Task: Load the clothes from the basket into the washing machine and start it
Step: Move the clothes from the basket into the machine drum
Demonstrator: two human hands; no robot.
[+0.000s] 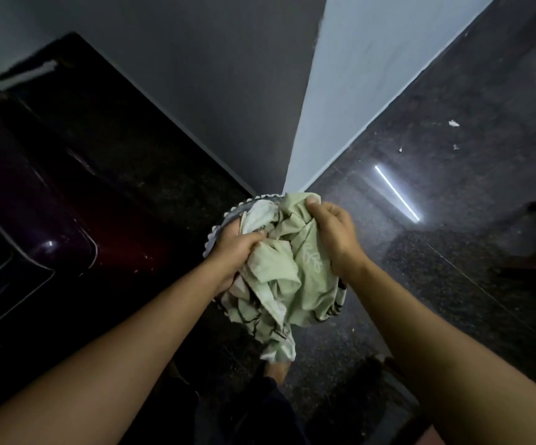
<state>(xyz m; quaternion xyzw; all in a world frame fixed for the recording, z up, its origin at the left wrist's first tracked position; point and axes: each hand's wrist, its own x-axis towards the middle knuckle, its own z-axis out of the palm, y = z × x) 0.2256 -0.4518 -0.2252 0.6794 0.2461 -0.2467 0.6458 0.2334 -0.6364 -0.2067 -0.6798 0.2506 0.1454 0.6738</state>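
Both hands, left hand (234, 252) and right hand (334, 232), grip the crumpled green clothes (286, 277), its tail hanging down over the basket (228, 220).

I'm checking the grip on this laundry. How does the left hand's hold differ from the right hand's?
The left hand sits lower, its fingers buried in the folds of the clothes beside the basket. The right hand is higher, its thumb pressed over the bundle's top edge. The left hand takes the bundle's left side, the right hand its right. Both grip the same pale green bundle.
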